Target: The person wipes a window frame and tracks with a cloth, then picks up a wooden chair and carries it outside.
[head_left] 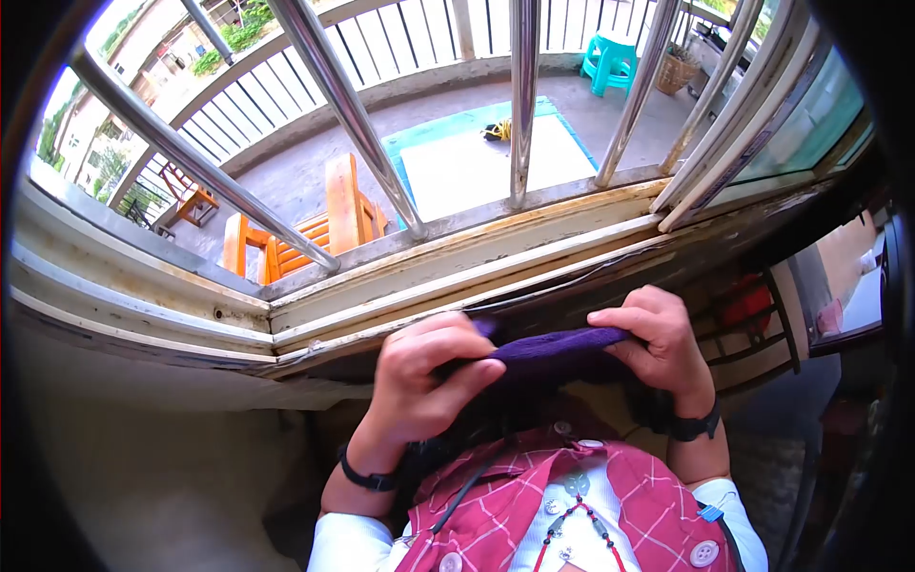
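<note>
A dark purple cloth (pixel 558 347) is stretched between my two hands, just below the window sill. My left hand (pixel 429 372) pinches its left end between thumb and bent fingers, and a small purple bit shows above those fingers. At the other end, my right hand (pixel 656 341) grips the cloth between thumb and forefinger. The lower part of the cloth falls into shadow, so its full shape is hidden.
Ahead is a window frame (pixel 457 253) with worn rails and upright metal bars (pixel 523 105). Beyond it, a balcony holds an orange wooden chair (pixel 341 205), a teal stool (pixel 610 63) and a white-and-blue board (pixel 467 162). A dark chair (pixel 783 319) stands indoors at right.
</note>
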